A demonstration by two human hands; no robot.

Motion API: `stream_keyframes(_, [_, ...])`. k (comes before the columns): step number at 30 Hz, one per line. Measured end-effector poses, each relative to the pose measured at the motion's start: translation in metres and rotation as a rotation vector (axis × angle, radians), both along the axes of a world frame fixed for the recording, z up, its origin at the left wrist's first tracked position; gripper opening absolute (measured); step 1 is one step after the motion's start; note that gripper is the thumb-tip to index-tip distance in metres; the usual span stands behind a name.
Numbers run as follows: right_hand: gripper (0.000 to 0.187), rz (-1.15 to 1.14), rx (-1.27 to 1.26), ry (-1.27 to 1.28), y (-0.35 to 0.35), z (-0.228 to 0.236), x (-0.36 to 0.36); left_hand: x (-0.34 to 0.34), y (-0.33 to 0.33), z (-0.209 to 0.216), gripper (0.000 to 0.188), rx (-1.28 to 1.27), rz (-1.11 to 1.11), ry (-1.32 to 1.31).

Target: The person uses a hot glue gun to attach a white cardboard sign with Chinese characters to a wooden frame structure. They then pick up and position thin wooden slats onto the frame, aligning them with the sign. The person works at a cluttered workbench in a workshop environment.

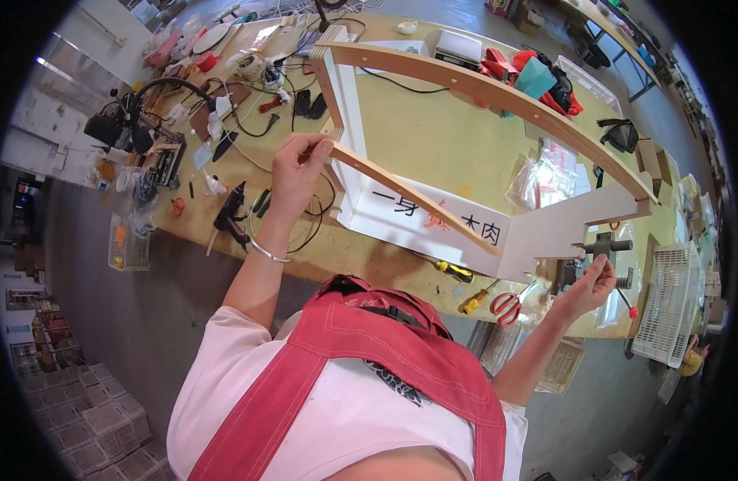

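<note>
Left fingers [321, 149] pinch a wooden strip [413, 195]; beside the curled right fingers [600, 268], grasp unclear, stands a dark vise [606, 245].

At one o'clock from wearer's chest [385, 337]: white board [433, 243], single row of large Chinese characters. Black characters [491, 233] toward both ends; red character [438, 225] between, partly crossed by wooden strip [377, 175].

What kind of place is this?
Probably a workshop. There's a long workbench with tools on it, like a yellow-and-black screwdriver and red-handled scissors, and a wood-and-white frame standing there too.
</note>
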State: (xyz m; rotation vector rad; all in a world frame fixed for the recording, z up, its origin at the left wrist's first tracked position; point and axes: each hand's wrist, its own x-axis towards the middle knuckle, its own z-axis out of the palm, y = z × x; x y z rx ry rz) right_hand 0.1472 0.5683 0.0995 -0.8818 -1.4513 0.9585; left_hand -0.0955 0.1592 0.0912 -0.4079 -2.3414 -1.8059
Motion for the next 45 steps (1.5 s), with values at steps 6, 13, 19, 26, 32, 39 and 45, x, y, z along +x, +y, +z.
stream_keyframes(6, [0.012,0.234,-0.264,-0.023,-0.016,-0.065,0.014,0.003,0.008,0.008,0.025,-0.050,0.066,-0.012])
stream_keyframes(13, [0.065,0.899,-1.494,0.247,-0.105,-0.135,-0.049,-0.011,-0.004,-0.001,0.021,0.240,-0.029,-0.195])
stream_keyframes(19, [0.065,1.328,-1.455,0.653,-0.103,-0.146,-0.143,-0.020,-0.009,-0.006,0.019,0.118,-0.116,-0.106])
stream_keyframes(26, [0.049,0.981,-1.476,0.672,-0.109,-0.081,-0.168,-0.021,-0.012,-0.009,0.018,0.187,-0.167,-0.088])
stream_keyframes(32, [0.038,0.987,-1.256,0.513,-0.117,-0.041,-0.150,-0.016,-0.015,-0.007,0.019,0.244,-0.115,-0.094])
stream_keyframes(39, [0.027,0.964,-1.171,0.472,-0.135,0.003,-0.139,-0.016,-0.021,0.000,0.019,0.322,-0.096,-0.146])
stream_keyframes(45, [0.016,0.913,-1.056,0.498,-0.122,0.000,-0.113,-0.010,-0.012,-0.008,0.019,0.169,-0.149,-0.047])
